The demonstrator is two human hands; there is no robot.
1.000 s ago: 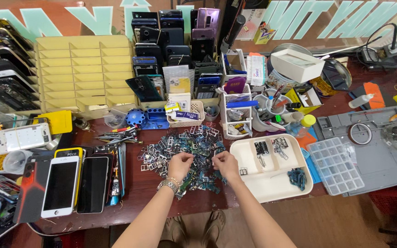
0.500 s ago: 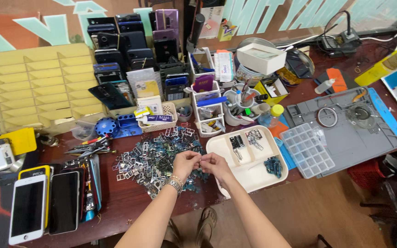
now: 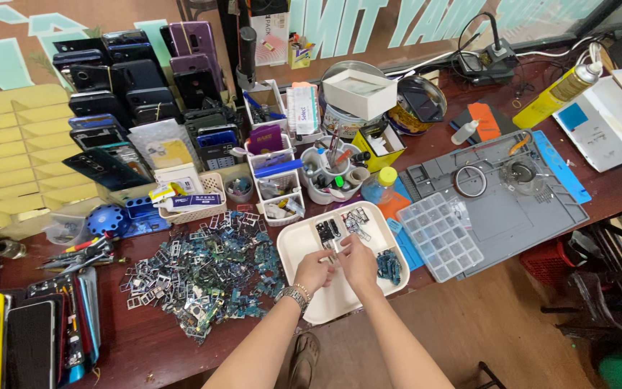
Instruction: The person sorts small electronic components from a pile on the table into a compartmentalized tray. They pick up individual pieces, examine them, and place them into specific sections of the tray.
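Bright, even light — soft shadows, sharp centre, wide-angle bending at edges — faint glare on the phone screens (image 3: pixel 8 346).

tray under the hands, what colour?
White or cream tray, under left hand and right hand; head view.

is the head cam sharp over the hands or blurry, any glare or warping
Head view: lighting even and soft, both hands reasonably sharp over the white tray; the heap of small metal parts reads clearly; mild glare on the phone screens at lower left; wide-angle bending at the edges, the table edge slanting.
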